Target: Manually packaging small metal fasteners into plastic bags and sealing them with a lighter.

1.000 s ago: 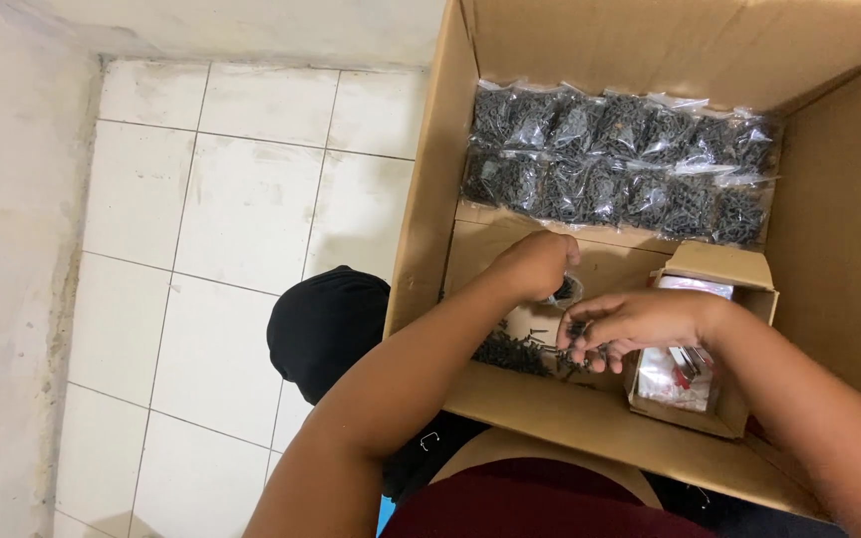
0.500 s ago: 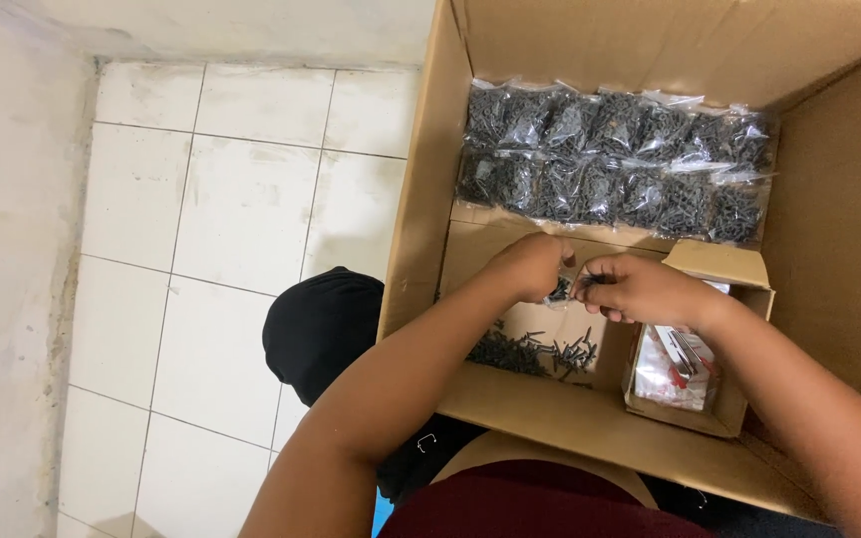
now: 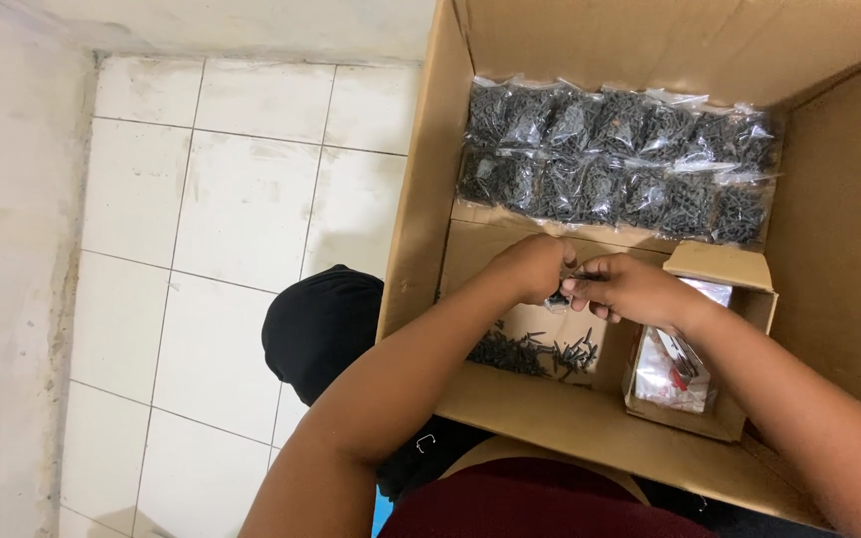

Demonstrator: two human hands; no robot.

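Observation:
My left hand [image 3: 533, 267] and my right hand [image 3: 625, 289] meet fingertip to fingertip inside a big cardboard box [image 3: 421, 209]. Between them they pinch a small clear bag [image 3: 558, 299] with dark screws in it; most of the bag is hidden by the fingers. Just below the hands a loose heap of black screws [image 3: 535, 352] lies on the box floor. Two rows of filled screw bags [image 3: 618, 164] are stacked along the far wall of the box.
A small open carton [image 3: 715, 269] holding clear empty bags [image 3: 672, 369] stands in the box under my right wrist. A black bag [image 3: 319, 324] lies on the white tiled floor [image 3: 221, 209] left of the box. A plastered wall [image 3: 2, 249] runs along the left.
Both hands have risen from the screw heap and come together; the right hand moved up and left from the small carton to meet the left hand.

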